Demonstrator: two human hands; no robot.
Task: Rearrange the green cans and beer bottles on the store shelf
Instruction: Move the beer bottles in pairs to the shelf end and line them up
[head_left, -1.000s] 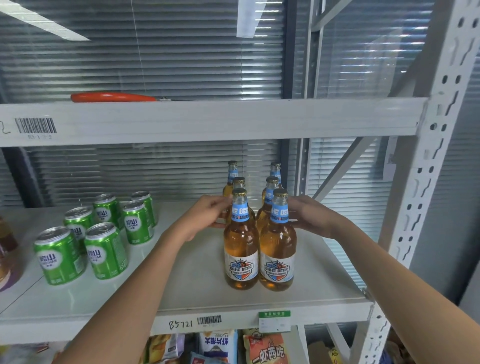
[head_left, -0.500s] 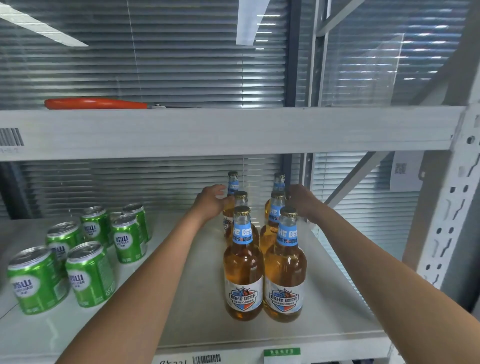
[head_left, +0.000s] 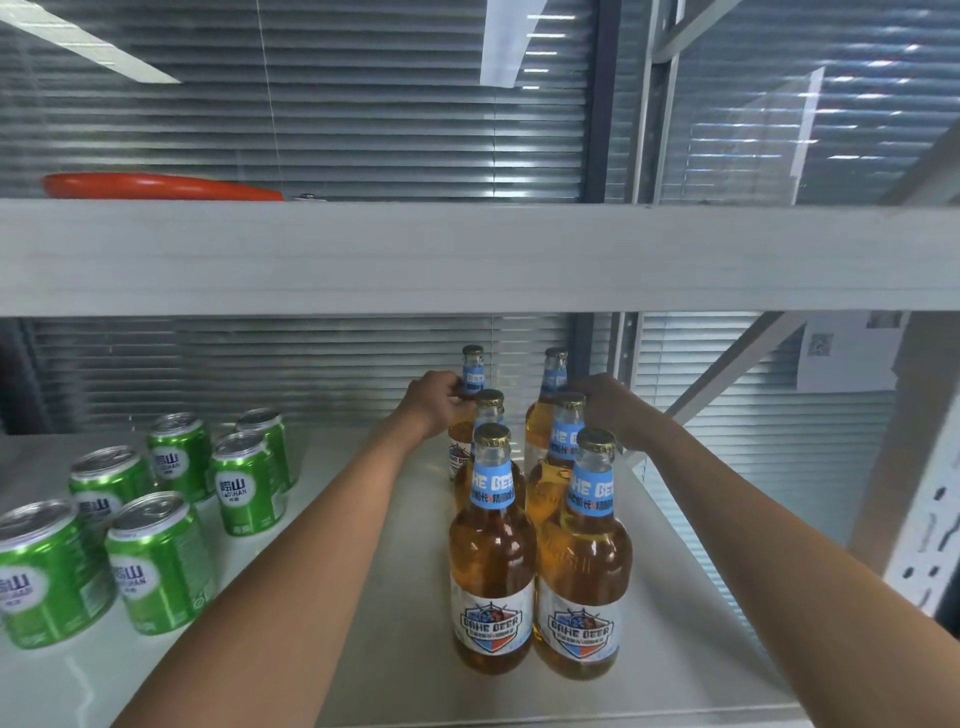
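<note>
Both hands are way back on the shelf (head_left: 395, 582): left hand (head_left: 434, 400) wrapped round the far-left beer bottle (head_left: 471, 379), right hand (head_left: 615, 413) gripping the far-right bottle (head_left: 551, 379). Green cans (head_left: 156, 519) sit off left.

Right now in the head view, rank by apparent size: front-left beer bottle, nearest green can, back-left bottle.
1. Front-left beer bottle, largest.
2. Nearest green can, cut off at the left edge.
3. Back-left bottle, smallest, partly hidden.
The bottles look identical; nearness to the camera explains that gap.

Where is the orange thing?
The orange thing lies on the top shelf, far left, above the green cans.
</note>
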